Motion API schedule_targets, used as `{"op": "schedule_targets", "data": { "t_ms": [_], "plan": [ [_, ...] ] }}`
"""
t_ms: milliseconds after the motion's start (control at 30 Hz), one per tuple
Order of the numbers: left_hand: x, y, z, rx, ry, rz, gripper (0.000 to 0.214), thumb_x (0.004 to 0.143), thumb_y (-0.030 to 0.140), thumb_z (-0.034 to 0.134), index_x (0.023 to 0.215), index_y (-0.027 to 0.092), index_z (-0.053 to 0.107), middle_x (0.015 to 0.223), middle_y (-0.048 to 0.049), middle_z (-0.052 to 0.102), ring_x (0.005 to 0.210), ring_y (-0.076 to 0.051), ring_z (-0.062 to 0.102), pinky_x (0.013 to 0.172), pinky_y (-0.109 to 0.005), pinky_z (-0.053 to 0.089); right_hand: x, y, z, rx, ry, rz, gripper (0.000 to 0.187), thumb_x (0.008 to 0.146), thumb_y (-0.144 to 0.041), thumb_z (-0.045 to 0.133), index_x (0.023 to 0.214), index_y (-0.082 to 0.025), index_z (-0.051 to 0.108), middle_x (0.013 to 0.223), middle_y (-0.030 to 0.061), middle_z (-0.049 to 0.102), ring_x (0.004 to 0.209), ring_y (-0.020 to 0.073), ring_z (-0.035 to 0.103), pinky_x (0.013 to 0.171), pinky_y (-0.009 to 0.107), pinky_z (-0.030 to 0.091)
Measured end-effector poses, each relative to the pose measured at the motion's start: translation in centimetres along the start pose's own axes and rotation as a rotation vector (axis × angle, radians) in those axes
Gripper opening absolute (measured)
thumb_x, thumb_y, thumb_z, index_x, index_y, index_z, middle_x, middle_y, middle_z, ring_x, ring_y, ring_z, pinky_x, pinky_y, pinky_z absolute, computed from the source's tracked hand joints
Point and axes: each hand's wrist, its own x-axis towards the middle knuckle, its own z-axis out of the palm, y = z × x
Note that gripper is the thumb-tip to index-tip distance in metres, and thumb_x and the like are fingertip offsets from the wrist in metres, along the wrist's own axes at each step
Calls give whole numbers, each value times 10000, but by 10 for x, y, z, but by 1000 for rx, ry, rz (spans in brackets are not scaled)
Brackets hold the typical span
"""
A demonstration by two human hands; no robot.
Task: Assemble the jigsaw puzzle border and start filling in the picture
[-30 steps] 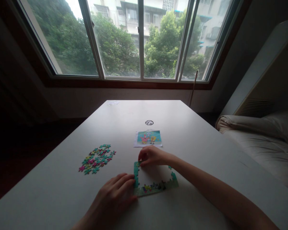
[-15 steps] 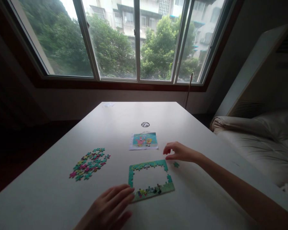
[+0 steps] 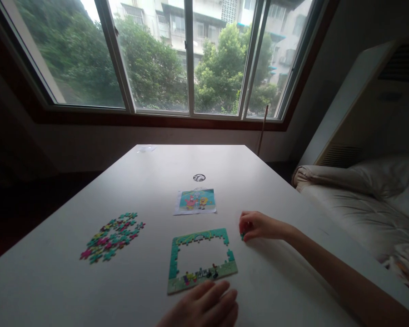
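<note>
A partly assembled jigsaw puzzle (image 3: 173, 261) lies on the white table, only its border joined around a bare middle. Just off its near edge, my left hand (image 3: 207, 304) rests low with its fingers stretched out and holds nothing. To the right of the border, my right hand (image 3: 259, 225) pinches a green puzzle piece (image 3: 242, 236) at the tabletop; the fingers cover most of it. Loose pieces (image 3: 114, 238) in green, pink and yellow lie in a heap on the left. Beyond the border is a reference picture (image 3: 197, 200) of cartoon figures on paper.
A round dark-rimmed fitting (image 3: 199, 177) is set in the table (image 3: 150, 190) behind the picture. Clear plastic (image 3: 146, 149) lies at the far left corner. A pale sofa (image 3: 344, 195) stands to the right, and a window (image 3: 191, 68) is ahead.
My right hand has come down onto the loose green piece and closed on it. My left hand has moved right, from the border's left corner to below its near edge. The view has shifted slightly.
</note>
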Motion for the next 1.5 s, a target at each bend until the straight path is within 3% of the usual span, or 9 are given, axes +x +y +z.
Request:
{"op": "schedule_targets", "data": {
  "t_ms": [167,333,400,667,933,1300,1500],
  "plan": [
    [15,2,18,-65,-152,-68,281,935,304,375,1056,146,573,1182,-51,594,1061,-183,543,850,-266,490,-3,-7,3,86,31,82,218,630,-309,726,691,-128,621,608,-20,551,559,93,469,515,207,372],
    [11,5,20,-111,-265,-167,282,886,277,440,1110,136,537,1284,-92,520,1154,-237,486,899,-343,473,10,-19,28,459,156,113,257,642,-355,713,718,-121,638,626,7,614,577,110,528,575,243,421],
    [10,6,20,-127,-299,-189,292,864,242,460,1126,130,526,1293,-103,510,1168,-246,473,912,-357,465,15,-21,40,501,181,124,256,626,-350,725,702,-120,643,620,8,621,575,109,534,585,243,421],
    [15,6,18,-266,-295,-286,299,809,212,508,1097,132,528,1205,-98,575,1124,-236,507,918,-340,466,14,-17,54,457,183,133,195,643,-309,706,707,-127,679,641,12,646,595,118,555,600,236,433],
    [16,7,16,-253,-293,-264,303,789,164,488,1085,117,532,1199,-107,580,1122,-237,513,912,-336,473,10,-31,55,144,256,59,83,693,-204,659,725,-142,704,671,17,641,600,118,559,567,209,431],
    [17,6,16,-286,-283,-295,299,783,163,490,1078,132,525,1196,-100,578,1123,-230,506,923,-331,460,11,-32,57,105,305,25,50,693,-142,662,717,-152,704,697,17,623,628,119,566,598,207,443],
    [18,7,16,-321,-347,-335,346,745,124,492,1089,152,517,1216,-86,562,1145,-232,481,948,-339,437,10,-30,58,69,295,-13,39,699,-169,665,713,-168,701,711,16,596,615,112,544,582,210,437]
  ]
}}
